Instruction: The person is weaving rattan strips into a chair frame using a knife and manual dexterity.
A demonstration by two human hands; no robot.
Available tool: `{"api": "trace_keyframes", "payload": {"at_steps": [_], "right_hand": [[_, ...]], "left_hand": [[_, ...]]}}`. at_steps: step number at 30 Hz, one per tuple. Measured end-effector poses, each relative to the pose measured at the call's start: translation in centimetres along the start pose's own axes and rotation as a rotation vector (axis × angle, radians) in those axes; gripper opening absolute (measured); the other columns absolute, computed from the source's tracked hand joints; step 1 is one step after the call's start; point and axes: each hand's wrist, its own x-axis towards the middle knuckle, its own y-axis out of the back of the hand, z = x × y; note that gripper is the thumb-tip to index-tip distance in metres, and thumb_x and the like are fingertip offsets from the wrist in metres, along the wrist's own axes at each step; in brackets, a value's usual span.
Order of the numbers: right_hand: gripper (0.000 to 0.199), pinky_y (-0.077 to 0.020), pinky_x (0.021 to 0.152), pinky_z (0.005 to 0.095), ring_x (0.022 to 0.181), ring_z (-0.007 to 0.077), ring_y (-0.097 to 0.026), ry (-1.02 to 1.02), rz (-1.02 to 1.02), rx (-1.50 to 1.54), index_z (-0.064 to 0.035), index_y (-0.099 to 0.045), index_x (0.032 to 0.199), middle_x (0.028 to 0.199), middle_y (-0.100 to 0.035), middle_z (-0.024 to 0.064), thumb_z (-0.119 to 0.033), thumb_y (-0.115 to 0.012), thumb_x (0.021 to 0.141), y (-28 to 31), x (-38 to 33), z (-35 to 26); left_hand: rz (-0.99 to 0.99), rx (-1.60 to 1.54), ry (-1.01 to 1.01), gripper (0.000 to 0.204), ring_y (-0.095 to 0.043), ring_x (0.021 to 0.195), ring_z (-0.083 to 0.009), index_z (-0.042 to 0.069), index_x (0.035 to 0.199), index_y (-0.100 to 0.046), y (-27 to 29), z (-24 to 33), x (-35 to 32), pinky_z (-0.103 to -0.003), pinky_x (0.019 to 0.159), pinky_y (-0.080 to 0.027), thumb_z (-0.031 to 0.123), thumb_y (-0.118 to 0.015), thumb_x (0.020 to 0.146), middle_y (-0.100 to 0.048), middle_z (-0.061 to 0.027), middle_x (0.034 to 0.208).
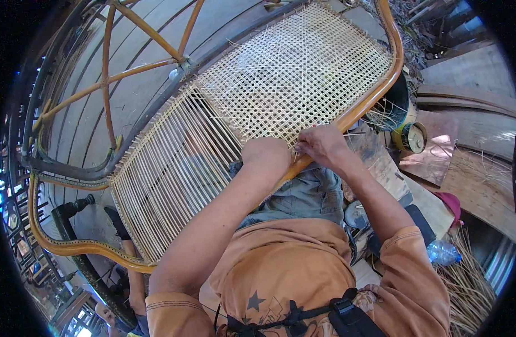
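A wooden chair frame (pixel 376 92) with a half-woven cane seat lies across my lap. The cane mesh (pixel 291 73) is finished in an open pattern over its right section. On the left section, parallel cane strands (pixel 171 168) run in one direction only. At the near edge of the mesh, my left hand (pixel 266 153) is curled with its knuckles up, and what its fingers hold is hidden. Just to its right, my right hand (pixel 322 141) pinches at the weave beside the wooden rail, seemingly on a thin cane strand.
Another curved rattan and wood frame (pixel 103 84) stands at the left. A yellow-rimmed can (pixel 411 137) sits at the right, near wooden boards (pixel 466 146). Lower right are a plastic bottle (pixel 443 253) and a bundle of cane (pixel 466 286). Another person's arm (pixel 135 286) shows lower left.
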Motion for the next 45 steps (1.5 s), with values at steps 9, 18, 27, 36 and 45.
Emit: {"api": "trace_keyframes", "payload": {"at_steps": [9,18,27,36,45], "right_hand": [[0.020,-0.0487,0.067,0.0368,0.073,0.0288,-0.063,-0.161,-0.093,0.140,-0.0046,-0.064,0.092,0.076,-0.064,0.0131,-0.022,-0.060,0.083,5.2,-2.6,2.8],[0.021,-0.0470,0.065,0.0396,0.074,0.0336,-0.061,-0.136,-0.088,0.092,-0.0052,-0.061,0.087,0.077,-0.062,0.0148,-0.026,-0.059,0.085,2.6,-2.4,2.4],[0.021,-0.0472,0.066,0.0401,0.075,0.0335,-0.061,-0.089,-0.050,0.129,-0.0055,-0.060,0.087,0.079,-0.062,0.0153,-0.026,-0.058,0.085,2.3,-2.6,2.2],[0.021,-0.0448,0.063,0.0403,0.070,0.0337,-0.060,-0.087,-0.020,0.232,-0.0036,-0.059,0.084,0.072,-0.060,0.0159,-0.025,-0.061,0.083,2.5,-2.9,1.9],[0.022,-0.0449,0.061,0.0396,0.067,0.0326,-0.059,-0.081,-0.021,0.226,-0.0033,-0.061,0.085,0.070,-0.059,0.0165,-0.025,-0.062,0.082,2.3,-2.8,2.1]], "left_hand": [[-0.052,0.071,0.006,0.034,-0.066,0.083,-0.0310,0.002,0.085,-0.070,1.4,-2.1,0.2,-0.041,0.073,-0.052,0.032,-0.055,0.081,-0.068,-0.0176,0.087],[0.003,0.160,0.043,0.033,-0.066,0.082,-0.0306,0.002,0.085,-0.070,1.8,-4.1,-1.3,-0.041,0.069,-0.052,0.030,-0.053,0.083,-0.068,-0.0169,0.085],[0.004,0.190,0.046,0.035,-0.067,0.080,-0.0298,0.003,0.082,-0.070,2.1,-4.7,-1.5,-0.041,0.069,-0.053,0.034,-0.054,0.083,-0.068,-0.0160,0.083],[0.036,0.159,0.056,0.038,-0.066,0.078,-0.0316,0.002,0.080,-0.069,2.1,-4.8,-1.9,-0.042,0.069,-0.052,0.037,-0.055,0.083,-0.067,-0.0182,0.081],[0.091,0.157,0.066,0.036,-0.066,0.075,-0.0325,0.002,0.078,-0.069,2.5,-4.7,-1.1,-0.043,0.068,-0.052,0.035,-0.054,0.083,-0.067,-0.0176,0.077]]}}
